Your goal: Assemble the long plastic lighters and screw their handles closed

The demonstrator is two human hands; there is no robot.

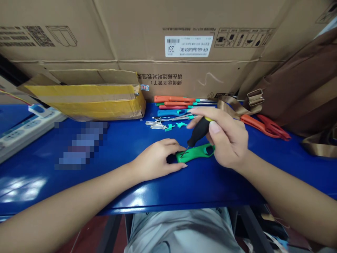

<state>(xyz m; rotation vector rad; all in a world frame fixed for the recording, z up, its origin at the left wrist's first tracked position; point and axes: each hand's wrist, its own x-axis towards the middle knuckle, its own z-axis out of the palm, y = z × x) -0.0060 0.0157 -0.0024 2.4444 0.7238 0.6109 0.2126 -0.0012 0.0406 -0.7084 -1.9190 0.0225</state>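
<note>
A green plastic lighter handle (198,151) lies on the blue tabletop in front of me, a small teal trigger showing at its right-hand opening. My left hand (159,158) has its thumb and fingers closed around the left end of that handle. In my right hand (230,140) is a screwdriver (198,131) with a black grip, slanting down. Its thin shaft meets the slotted top of the green handle near the left end; the exact contact of the tip is too small to tell.
Behind my hands lie orange lighters (171,99), a blue lighter handle (172,112), clear tubes (155,125) and teal pieces (170,127). Red-orange casings (263,127) are at right, near a brown bag (297,84). A taped carton (89,102) and power strip (28,128) stand left.
</note>
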